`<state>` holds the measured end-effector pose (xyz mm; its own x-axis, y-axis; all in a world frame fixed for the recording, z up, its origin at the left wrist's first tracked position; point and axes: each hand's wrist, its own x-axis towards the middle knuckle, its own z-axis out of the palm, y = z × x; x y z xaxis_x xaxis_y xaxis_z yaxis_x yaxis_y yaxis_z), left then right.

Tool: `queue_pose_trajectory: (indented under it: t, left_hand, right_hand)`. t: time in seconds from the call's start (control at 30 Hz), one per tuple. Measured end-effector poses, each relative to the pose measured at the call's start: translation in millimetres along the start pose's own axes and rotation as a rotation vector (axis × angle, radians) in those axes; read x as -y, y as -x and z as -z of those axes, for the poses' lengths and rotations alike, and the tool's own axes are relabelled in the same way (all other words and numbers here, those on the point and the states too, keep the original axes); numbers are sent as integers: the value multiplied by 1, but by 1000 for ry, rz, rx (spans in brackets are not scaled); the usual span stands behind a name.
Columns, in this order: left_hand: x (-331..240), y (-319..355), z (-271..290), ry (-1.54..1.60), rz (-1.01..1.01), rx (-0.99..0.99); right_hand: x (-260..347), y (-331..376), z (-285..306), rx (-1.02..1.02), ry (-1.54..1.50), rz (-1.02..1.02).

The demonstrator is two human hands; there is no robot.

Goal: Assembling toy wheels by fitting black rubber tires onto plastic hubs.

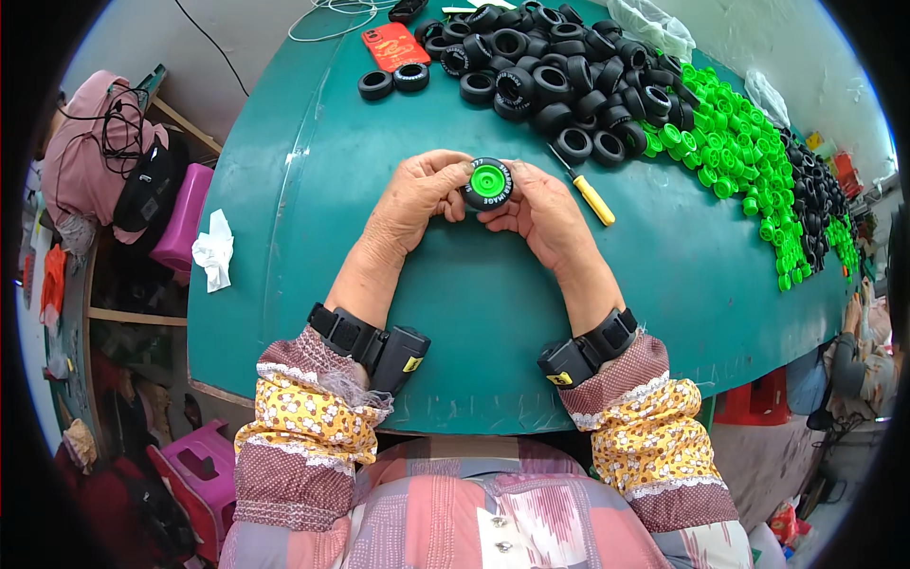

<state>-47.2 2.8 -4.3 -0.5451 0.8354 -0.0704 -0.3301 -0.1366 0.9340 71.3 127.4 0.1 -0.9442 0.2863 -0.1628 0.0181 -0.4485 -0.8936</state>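
Note:
Between my two hands, above the green table (445, 294), is a small toy wheel (487, 182): a black rubber tyre with a bright green hub inside it. My left hand (424, 194) grips its left edge with thumb and fingers. On the opposite edge, my right hand (537, 207) pinches the tyre. The green hub's round face is turned up toward me. Just right of my right hand lies a screwdriver (593, 199) with a yellow handle, its thin shaft pointing away from me.
A heap of black tyres (550, 81) covers the far side, beside a pile of green hubs (744, 152) at the right. Two loose tyres (393, 80) lie near a red phone case (394, 46). Crumpled white tissue (213, 250) rests at the left edge. Another person's arm (851, 356) shows far right.

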Motion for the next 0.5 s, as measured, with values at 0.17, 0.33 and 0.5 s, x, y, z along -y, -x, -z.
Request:
queue_pose_trajectory:
  t: [0.17, 0.33, 0.5]
  left_hand:
    - [1, 0, 0, -83, -60, -70]
    - [-1, 1, -2, -178, -45, -54]
    - [-1, 2, -2, -253, -27, 1]
  right_hand:
    - [-1, -2, -1, -58, -23, -8]
    - [-2, -1, -4, -51, 128, 21]
    - [-6, -2, -6, -67, 248, 62]
